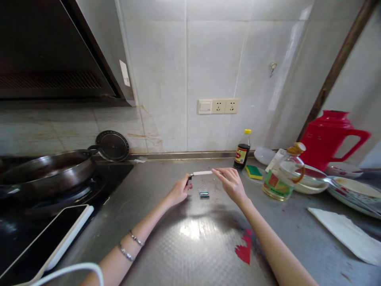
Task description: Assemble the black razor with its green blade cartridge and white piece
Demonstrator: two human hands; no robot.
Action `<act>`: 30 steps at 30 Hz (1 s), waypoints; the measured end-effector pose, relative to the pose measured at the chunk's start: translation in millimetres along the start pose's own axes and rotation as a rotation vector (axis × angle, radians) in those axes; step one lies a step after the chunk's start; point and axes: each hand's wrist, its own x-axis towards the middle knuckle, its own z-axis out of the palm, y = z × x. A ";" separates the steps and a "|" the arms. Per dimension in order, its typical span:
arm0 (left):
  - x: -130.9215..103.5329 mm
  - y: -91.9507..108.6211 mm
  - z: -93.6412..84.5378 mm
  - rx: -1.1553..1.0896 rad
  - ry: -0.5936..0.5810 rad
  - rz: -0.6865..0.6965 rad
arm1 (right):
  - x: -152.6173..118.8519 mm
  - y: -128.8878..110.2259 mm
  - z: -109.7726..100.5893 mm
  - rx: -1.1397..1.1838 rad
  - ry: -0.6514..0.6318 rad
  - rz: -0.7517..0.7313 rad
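My left hand [179, 190] is closed around the dark end of a slim white tool [203, 173], held level above the metal counter [166, 246]. The fingertips of my right hand [230, 182] touch the tool's right end, with the fingers held close together. Below the tool, between both hands, a small green and dark piece [204, 194] lies on the counter. The exact kind of tool is too small to tell.
At left are a pan [50, 174] on the stove and a phone [44, 246] with a white cable. At right stand a sauce bottle [241, 153], sponge [254, 172], oil jug [279, 178], red thermos [324, 139] and bowls. A red scrap [245, 248] lies in front.
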 end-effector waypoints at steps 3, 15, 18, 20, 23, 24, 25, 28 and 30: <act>-0.1 -2.1 -0.8 0.012 0.006 0.001 | 0.7 -0.1 -1.0 -0.012 0.041 0.016; 1.4 -8.0 -2.4 0.093 0.020 0.014 | -2.4 -0.9 6.3 0.008 0.071 0.001; -0.3 -8.0 0.3 0.131 -0.006 0.018 | 1.4 -7.9 6.0 0.021 0.101 0.025; -1.2 -7.7 2.1 0.158 -0.015 0.012 | 3.6 -14.2 7.5 0.039 0.095 0.008; -0.6 -8.6 1.4 0.163 -0.005 0.011 | 1.0 -13.5 10.2 0.049 0.063 -0.030; 0.1 -9.4 0.2 0.154 0.003 0.013 | -1.2 -10.3 10.7 0.045 0.061 -0.025; 0.9 -10.3 -1.3 0.143 0.013 0.015 | -3.5 -6.5 10.9 0.039 0.066 -0.012; 2.9 -13.2 -4.6 0.133 0.053 0.016 | -7.0 1.3 9.9 0.024 0.101 0.042; 2.8 -13.9 -4.3 0.140 0.050 0.013 | -4.6 -1.4 8.7 0.025 0.112 0.052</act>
